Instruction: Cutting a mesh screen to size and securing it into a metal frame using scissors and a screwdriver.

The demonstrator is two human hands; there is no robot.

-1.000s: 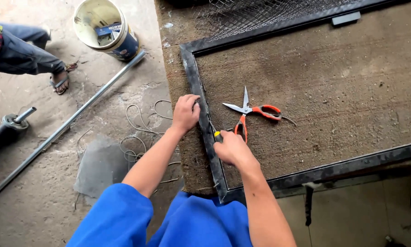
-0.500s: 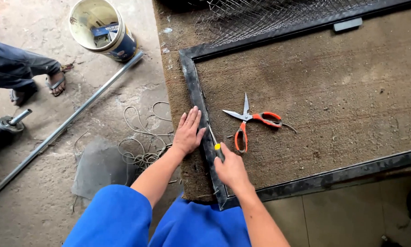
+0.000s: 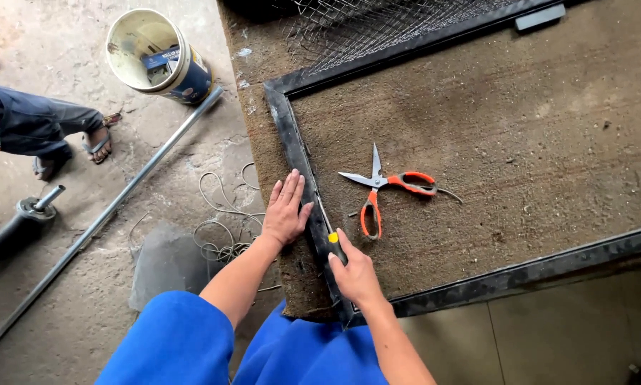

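Note:
My left hand (image 3: 286,210) lies flat, fingers together, on the left bar of a black metal frame (image 3: 289,135) that rests on a brown board. My right hand (image 3: 355,274) grips a screwdriver (image 3: 327,227) with a black and yellow handle; its shaft runs along the inner edge of that bar, just beside my left hand. Orange-handled scissors (image 3: 377,187) lie spread apart on the board, a little to the right of both hands. Wire mesh (image 3: 377,28) lies across the far part of the frame.
On the concrete floor to the left are a white bucket (image 3: 156,53), a long metal pipe (image 3: 114,207), loose wire coils (image 3: 221,214) and a grey slab (image 3: 167,260). Another person's legs and sandalled foot (image 3: 96,142) are at the far left.
My left hand has gone from gripping the frame bar to lying flat on it. The view has shifted slightly; the other person's foot has moved.

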